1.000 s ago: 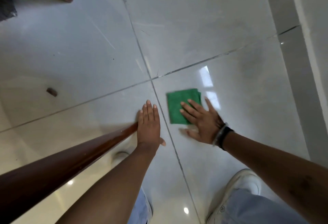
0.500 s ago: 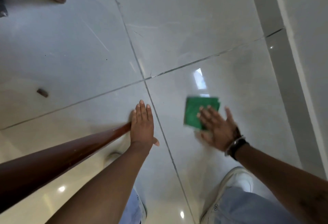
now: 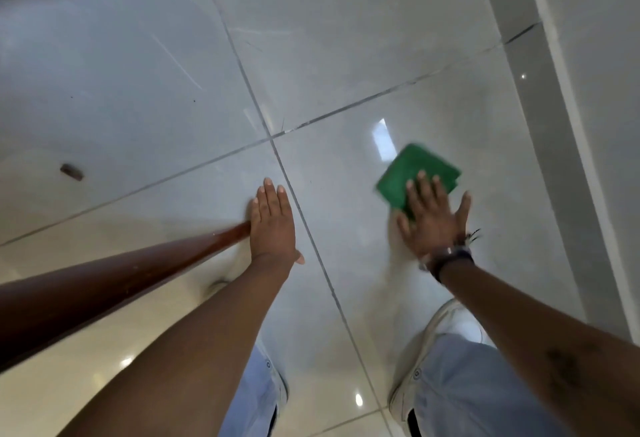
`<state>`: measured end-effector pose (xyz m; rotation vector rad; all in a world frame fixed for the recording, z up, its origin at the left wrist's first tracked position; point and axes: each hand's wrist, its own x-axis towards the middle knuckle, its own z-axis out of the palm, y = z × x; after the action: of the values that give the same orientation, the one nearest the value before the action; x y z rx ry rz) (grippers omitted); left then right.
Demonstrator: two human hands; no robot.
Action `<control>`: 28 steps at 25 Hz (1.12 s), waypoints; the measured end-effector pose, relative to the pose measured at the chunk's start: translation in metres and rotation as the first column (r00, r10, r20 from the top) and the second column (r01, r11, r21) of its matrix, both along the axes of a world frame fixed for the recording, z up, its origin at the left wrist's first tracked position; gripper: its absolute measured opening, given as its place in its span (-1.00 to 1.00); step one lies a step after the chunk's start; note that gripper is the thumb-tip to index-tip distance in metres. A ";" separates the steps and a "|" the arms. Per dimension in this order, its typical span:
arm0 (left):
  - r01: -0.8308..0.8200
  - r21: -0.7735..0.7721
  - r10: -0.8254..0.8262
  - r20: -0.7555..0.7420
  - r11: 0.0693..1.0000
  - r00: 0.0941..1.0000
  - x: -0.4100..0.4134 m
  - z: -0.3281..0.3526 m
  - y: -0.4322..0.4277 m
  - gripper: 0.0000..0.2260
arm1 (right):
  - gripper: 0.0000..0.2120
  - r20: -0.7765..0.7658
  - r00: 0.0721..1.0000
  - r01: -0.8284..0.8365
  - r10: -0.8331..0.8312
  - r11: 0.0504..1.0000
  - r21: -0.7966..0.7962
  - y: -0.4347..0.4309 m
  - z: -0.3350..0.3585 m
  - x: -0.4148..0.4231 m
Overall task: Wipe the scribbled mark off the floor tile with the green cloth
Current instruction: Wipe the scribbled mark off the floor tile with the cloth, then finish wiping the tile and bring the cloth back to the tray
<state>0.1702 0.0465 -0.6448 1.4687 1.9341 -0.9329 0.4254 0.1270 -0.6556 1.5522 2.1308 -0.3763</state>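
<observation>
— Where's the green cloth now?

— Flat on the floor tile, on the glossy one right of the grout cross, just below a bright window glare. The right hand lies on its near edge, fingers spread wide and pressed flat, thumb out to the side. It isn't pinching the cloth, only bearing down on it. Both are blurred.

— And the other hand?

— The left hand is palm down on the neighbouring tile, just across the grout line. Its fingers are pressed together and its thumb sticks out. A brown wooden leg touches its outer edge.

— Can you see the scribble?

— Not from here. I can't tell whether it's under the cloth. The tile beside it looks plain grey.

— Anything else down there?

— A dark wristband on the right wrist, a white shoe below it, light blue trousers, and a small brown scrap lying well off to the left.
</observation>
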 end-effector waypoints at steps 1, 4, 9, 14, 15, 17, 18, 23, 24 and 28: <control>0.002 0.000 -0.002 0.003 1.000 1.000 0.001 0.000 0.001 0.32 | -0.40 0.005 0.977 0.214 -0.215 0.975 0.055 0.018 -0.007 -0.023; -0.006 -0.019 0.006 0.007 1.000 1.000 -0.001 0.008 0.004 0.27 | -0.41 -0.121 0.963 0.251 -0.239 0.964 0.093 0.015 -0.011 -0.089; -0.127 0.000 0.125 0.170 0.992 0.977 -0.013 0.039 0.010 0.12 | -0.73 -0.124 0.910 -0.369 0.396 0.909 0.195 -0.044 0.015 0.000; -0.781 -0.218 0.712 0.598 0.586 0.367 0.032 0.148 0.001 -0.17 | -0.93 -0.162 0.593 0.681 -0.789 0.598 -0.423 -0.002 0.115 0.008; -0.842 -0.295 0.762 0.618 0.453 0.193 0.040 0.181 0.002 -0.22 | -0.89 -0.210 0.264 0.740 -0.941 0.337 -0.582 0.004 0.151 0.000; -0.868 -0.452 0.777 0.614 0.204 -0.138 0.046 0.252 0.009 -0.23 | -0.80 -0.208 -0.094 0.581 -0.974 0.116 -0.806 0.013 0.238 -0.023; -0.841 -0.532 0.740 0.604 0.099 -0.295 0.044 0.287 0.012 -0.24 | -0.79 -0.170 -0.157 0.439 -0.973 0.086 -0.895 0.014 0.285 -0.036; -0.806 -0.584 0.367 0.732 -0.097 -0.574 -0.011 0.464 0.022 -0.76 | -0.55 -0.041 -0.145 -0.175 -0.989 0.066 -0.982 0.031 0.488 -0.109; -0.835 -0.529 0.337 0.766 -0.153 -0.547 -0.029 0.493 0.016 -0.79 | -0.57 -0.079 -0.076 -0.198 -0.994 0.092 -0.976 0.033 0.519 -0.133; -0.895 -0.289 0.335 0.852 -0.340 -0.402 -0.102 0.546 -0.019 -0.73 | -0.80 -0.594 0.490 0.013 -0.638 0.687 -0.727 0.029 0.570 -0.237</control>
<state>0.0679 0.0274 -0.0987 -0.1752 1.7671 1.2854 0.1884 0.1558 -0.0852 1.4687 1.7803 -2.1523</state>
